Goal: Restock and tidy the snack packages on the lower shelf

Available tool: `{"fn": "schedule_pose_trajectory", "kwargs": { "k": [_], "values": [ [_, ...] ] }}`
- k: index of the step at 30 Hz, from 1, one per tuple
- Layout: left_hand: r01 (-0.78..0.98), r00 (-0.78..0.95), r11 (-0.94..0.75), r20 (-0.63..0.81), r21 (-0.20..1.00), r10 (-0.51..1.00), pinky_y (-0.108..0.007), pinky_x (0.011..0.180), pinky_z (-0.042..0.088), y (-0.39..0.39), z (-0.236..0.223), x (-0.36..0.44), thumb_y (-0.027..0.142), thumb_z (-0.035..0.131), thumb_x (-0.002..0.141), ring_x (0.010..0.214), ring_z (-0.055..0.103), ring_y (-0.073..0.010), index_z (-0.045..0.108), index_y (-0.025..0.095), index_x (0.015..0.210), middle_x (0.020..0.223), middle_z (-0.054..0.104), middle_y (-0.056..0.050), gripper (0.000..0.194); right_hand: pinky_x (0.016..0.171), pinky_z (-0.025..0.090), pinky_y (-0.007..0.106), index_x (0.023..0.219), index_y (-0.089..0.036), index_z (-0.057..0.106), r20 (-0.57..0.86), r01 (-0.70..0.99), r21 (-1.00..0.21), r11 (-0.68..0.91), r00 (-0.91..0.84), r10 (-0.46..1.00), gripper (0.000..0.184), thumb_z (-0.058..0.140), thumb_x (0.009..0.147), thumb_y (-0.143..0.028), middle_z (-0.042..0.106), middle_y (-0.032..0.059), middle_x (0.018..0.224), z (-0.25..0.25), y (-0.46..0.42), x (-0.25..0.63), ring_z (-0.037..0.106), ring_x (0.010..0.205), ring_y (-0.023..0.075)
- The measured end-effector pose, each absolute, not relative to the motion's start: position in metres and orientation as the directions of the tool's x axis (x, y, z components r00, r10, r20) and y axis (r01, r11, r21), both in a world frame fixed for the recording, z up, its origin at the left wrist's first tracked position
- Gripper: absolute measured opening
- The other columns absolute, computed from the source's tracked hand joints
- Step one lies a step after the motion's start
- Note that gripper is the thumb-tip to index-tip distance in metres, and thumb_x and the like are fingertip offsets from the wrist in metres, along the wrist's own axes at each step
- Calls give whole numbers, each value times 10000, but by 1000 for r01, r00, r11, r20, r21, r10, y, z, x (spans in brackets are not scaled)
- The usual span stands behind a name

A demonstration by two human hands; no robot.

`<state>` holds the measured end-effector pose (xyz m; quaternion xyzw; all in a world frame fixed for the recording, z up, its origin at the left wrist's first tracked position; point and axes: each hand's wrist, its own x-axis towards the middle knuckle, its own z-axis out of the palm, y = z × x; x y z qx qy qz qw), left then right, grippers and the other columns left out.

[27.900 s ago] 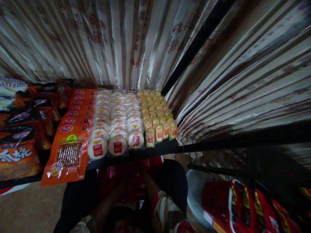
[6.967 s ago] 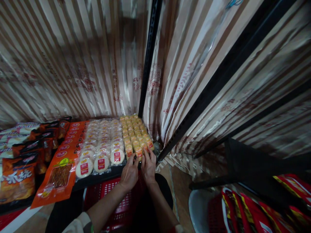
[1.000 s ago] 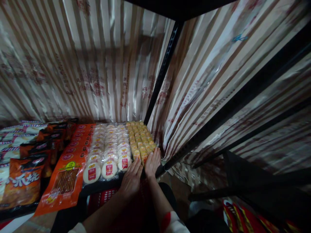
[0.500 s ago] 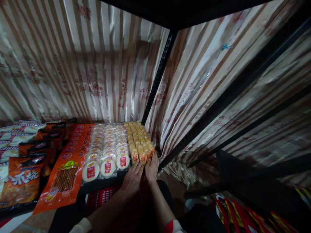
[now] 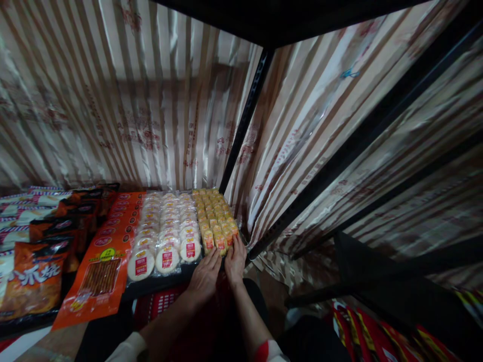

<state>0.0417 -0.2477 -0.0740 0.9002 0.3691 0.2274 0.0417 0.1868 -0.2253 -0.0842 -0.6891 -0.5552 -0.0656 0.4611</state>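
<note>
Our left hand (image 5: 206, 272) and right hand (image 5: 235, 264), fingers extended and unclenched, rest against the front yellow packets (image 5: 219, 240) beside the white crackers (image 5: 167, 260).

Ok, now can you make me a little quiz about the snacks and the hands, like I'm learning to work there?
1. Multiple choice: which snacks are the left hand and right hand nearest?
A) red bags
B) small yellow packs
C) orange packs

2. True or false: a striped curtain hangs behind the snacks.

3. Count: how many columns do the round white crackers make?

Key: 1. B; 2. True; 3. Three.
</note>
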Motion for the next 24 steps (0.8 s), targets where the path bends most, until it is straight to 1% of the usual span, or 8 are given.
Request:
{"fn": "schedule_pose_trajectory", "kwargs": {
  "k": [3, 6, 9, 13, 19, 24],
  "values": [
    [643, 622, -730, 399, 232, 674, -347, 1042, 359, -249, -75, 40, 75, 363, 821, 1346, 285, -209, 444, 85, 1309, 1406, 404, -130, 494, 998, 343, 444, 1287, -122, 471, 615, 816, -576, 59, 384, 689, 454, 298, 895, -271, 472, 154, 1327, -81, -230, 184, 381, 1244, 228],
    [641, 627, -732, 393, 231, 673, -348, 1039, 364, -252, -76, 36, 92, 361, 840, 1344, 290, -214, 458, 86, 1297, 1406, 403, -134, 468, 994, 344, 427, 1235, -112, 519, 633, 811, -581, 72, 394, 666, 423, 322, 904, -287, 502, 162, 1284, -78, -238, 180, 409, 1207, 226],
    [641, 636, -731, 372, 232, 676, -353, 1040, 364, -255, -79, 34, 122, 364, 853, 1330, 319, -228, 465, 82, 1293, 1398, 415, -134, 454, 970, 364, 413, 1158, -145, 578, 642, 808, -583, 85, 393, 658, 368, 350, 903, -281, 559, 138, 1189, -79, -247, 175, 455, 1140, 216],
    [654, 631, -717, 350, 240, 692, -356, 1042, 361, -256, -83, 35, 144, 364, 860, 1324, 330, -228, 483, 82, 1278, 1387, 432, -135, 439, 913, 401, 406, 1090, -191, 627, 628, 817, -570, 86, 366, 687, 337, 362, 900, -278, 582, 114, 1122, -79, -253, 171, 488, 1073, 215],
    [660, 617, -711, 367, 241, 697, -365, 1033, 374, -257, -86, 36, 149, 367, 871, 1324, 330, -230, 492, 84, 1268, 1373, 448, -141, 421, 903, 410, 403, 1128, -185, 602, 620, 827, -555, 85, 344, 705, 337, 384, 899, -302, 574, 114, 1113, -76, -257, 169, 480, 1062, 216],
    [685, 600, -693, 368, 222, 711, -357, 1038, 370, -260, -90, 33, 149, 374, 882, 1323, 331, -230, 503, 88, 1257, 1377, 444, -135, 402, 853, 421, 375, 1024, -182, 628, 610, 836, -544, 70, 336, 718, 293, 439, 880, -354, 593, 97, 987, -78, -260, 164, 496, 972, 215]
  ]
}}
